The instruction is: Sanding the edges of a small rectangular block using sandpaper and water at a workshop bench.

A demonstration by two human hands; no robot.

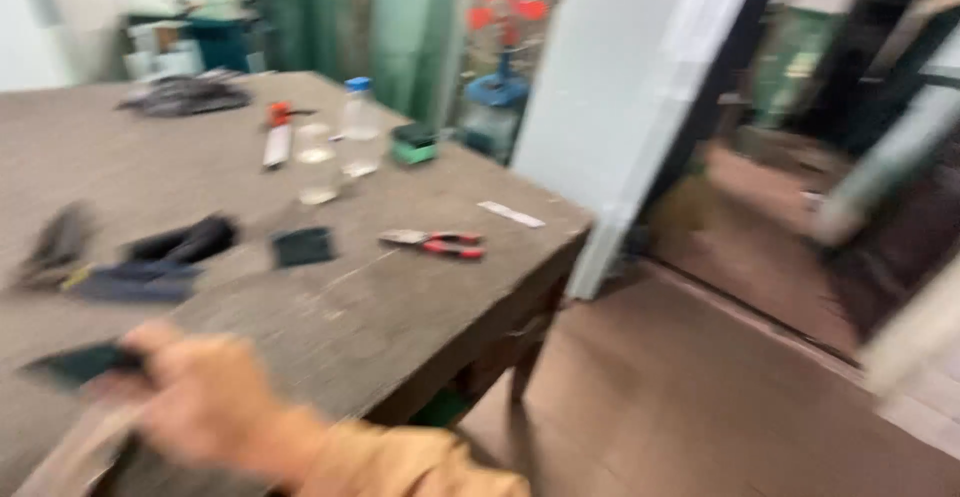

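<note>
The worn wooden table (300, 307) fills my left view, a clear plastic bottle (358, 137) at its far side. Red-handled pliers (435, 245) lie untouched near the right edge. My hand (200, 397), near left, grips a dark flat piece (75, 365), fingers closed; blur hides more, so little looks finished

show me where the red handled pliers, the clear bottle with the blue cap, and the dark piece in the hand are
red-handled pliers (433, 244): head view, near the pivot.
clear bottle (359, 135): head view, on its body.
dark piece (75, 364): head view, its flat middle.
</note>
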